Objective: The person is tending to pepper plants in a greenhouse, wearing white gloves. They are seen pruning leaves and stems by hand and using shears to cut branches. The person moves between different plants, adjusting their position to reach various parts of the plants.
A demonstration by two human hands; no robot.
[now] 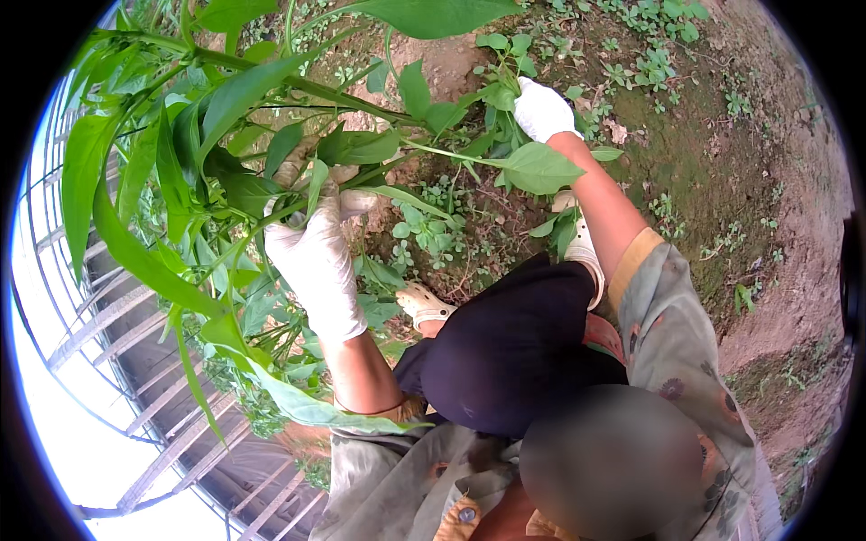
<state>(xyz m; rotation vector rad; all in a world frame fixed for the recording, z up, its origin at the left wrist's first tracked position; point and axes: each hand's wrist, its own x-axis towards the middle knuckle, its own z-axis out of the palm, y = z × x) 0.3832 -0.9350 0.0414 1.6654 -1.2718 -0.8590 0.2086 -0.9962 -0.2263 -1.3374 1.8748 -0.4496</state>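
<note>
My left hand (318,250), in a whitish disposable glove, is in among the stems and leaves of a tall green plant (365,145), which looks like a pepper plant. Its fingers are curled around a stem, partly hidden by leaves. My right hand (543,111), gloved in white too, is closed on a bunch of leafy shoots (500,98) low over the soil at the upper right. A thin stem with a broad leaf (544,168) crosses in front of the right wrist.
Small weeds (429,233) grow on the bare soil (710,162). My feet wear pale clogs (423,304) close to the weeds. Long leaves (155,270) hang near the camera. On the left are more plants and the curved frame of a greenhouse (108,324).
</note>
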